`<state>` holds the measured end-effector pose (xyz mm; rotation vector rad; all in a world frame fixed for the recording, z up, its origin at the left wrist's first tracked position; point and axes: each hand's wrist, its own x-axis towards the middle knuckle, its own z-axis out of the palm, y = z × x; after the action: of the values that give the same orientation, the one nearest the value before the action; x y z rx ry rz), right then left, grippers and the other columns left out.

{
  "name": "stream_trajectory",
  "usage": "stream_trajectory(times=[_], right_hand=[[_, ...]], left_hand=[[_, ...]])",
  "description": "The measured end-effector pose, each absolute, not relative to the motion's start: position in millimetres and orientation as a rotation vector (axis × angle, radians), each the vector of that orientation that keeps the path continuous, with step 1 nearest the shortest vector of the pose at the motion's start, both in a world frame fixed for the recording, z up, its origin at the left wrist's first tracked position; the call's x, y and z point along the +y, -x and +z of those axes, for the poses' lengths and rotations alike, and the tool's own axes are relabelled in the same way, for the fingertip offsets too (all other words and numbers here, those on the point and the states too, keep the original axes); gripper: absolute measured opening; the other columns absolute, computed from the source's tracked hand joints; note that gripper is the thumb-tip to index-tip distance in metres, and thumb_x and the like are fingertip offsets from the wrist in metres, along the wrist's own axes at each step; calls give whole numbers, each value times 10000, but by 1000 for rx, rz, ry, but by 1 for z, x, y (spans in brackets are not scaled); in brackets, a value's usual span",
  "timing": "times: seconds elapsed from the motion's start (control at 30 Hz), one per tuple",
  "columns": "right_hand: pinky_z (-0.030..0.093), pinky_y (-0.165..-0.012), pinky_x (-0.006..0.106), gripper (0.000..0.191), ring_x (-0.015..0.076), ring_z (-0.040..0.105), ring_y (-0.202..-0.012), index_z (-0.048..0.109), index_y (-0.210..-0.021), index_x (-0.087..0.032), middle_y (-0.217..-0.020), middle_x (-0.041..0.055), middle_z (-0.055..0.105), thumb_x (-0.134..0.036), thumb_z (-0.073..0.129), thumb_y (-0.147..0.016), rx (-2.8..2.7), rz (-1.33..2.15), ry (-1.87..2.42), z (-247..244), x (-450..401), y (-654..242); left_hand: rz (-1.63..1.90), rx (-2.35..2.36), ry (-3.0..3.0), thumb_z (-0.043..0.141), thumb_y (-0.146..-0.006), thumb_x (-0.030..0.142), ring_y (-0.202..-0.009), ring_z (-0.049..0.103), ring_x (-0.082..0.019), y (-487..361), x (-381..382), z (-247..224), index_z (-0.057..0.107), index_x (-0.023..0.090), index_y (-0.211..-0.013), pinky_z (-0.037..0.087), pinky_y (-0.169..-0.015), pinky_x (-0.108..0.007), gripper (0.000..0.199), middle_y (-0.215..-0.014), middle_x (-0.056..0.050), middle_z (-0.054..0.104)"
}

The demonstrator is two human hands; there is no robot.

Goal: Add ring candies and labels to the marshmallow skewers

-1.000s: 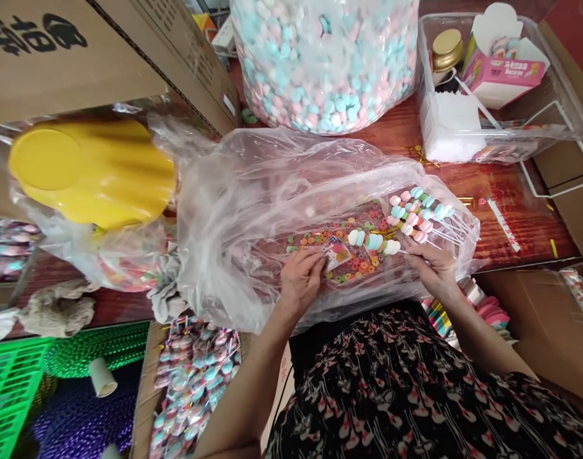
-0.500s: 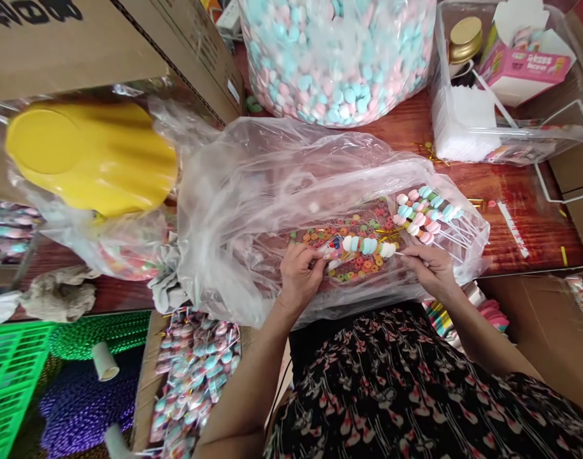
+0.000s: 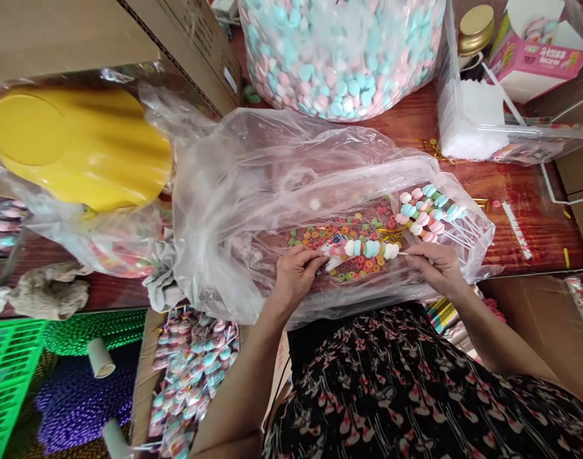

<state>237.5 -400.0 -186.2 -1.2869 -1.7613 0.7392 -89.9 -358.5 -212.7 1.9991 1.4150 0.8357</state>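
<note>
A candy skewer point(image 3: 372, 248) with blue, white and pink pieces lies level between my two hands. My left hand point(image 3: 295, 271) pinches its left end, where a small printed wrapper shows. The bare stick at the right end is pinched in my right hand point(image 3: 434, 262). Below and behind the skewer, small ring candies point(image 3: 362, 264) are spread on a clear plastic bag point(image 3: 215, 191). Several finished-looking candy skewers point(image 3: 425, 210) lie in a pile just beyond my right hand, their white sticks pointing right.
A large bag of pink and blue candies point(image 3: 339, 76) stands at the back. To the left is a yellow container point(image 3: 81, 146); at the back right, a clear bin point(image 3: 520, 143). A carton of wrapped candies point(image 3: 195, 370) sits below the table edge point(image 3: 123, 305).
The view has shifted slightly. The skewer remains in both hands, and my right hand has moved slightly right, its fingers still pinching the stick.
</note>
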Motion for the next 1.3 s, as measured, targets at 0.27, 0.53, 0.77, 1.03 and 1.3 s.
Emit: stream_trajectory(times=[0.27,0.53,0.77,1.03,1.3], right_hand=[[527,-652,281,109,145,663,-679,723,-938,-238,-771,13,725,-191,641,-884,-1903,553,1207,-183,-393,-237],[523,-634,276,171,148,641,-664,712,-992,-212,-768,39,718,-122,628,-873,-2044,292,1102,-188,-397,-237],[516,-702,314,230,168,645,-715,691,-1055,-208,-842,57,737,-104,601,-871,-2184,147,1087,-204,-399,-244],[417,-650,308,221,162,573,-691,695,-990,-185,-771,42,702,-106,521,-878,-2370,-38,1010,-189,-386,-225],[404,-641,296,203,150,578,-698,670,-1054,-182,-825,42,723,-128,538,-909,-2298,53,820,-167,-365,-209]], left_hand=[[885,1427,-1923,730,-824,364,-644,590,-141,90,-358,-211,747,208,-749,462,-638,-285,174,-689,-14,666],[888,1412,-1893,760,-796,396,-642,570,-134,90,-357,-211,758,198,-762,447,-645,-277,201,-698,-17,672],[864,1390,-1923,762,-803,365,-644,575,-135,92,-356,-209,759,199,-767,440,-644,-273,170,-700,-15,667],[886,1225,-2075,701,-862,359,-704,619,-151,90,-356,-210,745,192,-818,476,-674,-283,178,-770,-41,698],[894,1183,-2410,672,-871,441,-1147,586,-282,88,-348,-184,660,168,-1148,468,-985,-452,390,-1214,-162,654]])
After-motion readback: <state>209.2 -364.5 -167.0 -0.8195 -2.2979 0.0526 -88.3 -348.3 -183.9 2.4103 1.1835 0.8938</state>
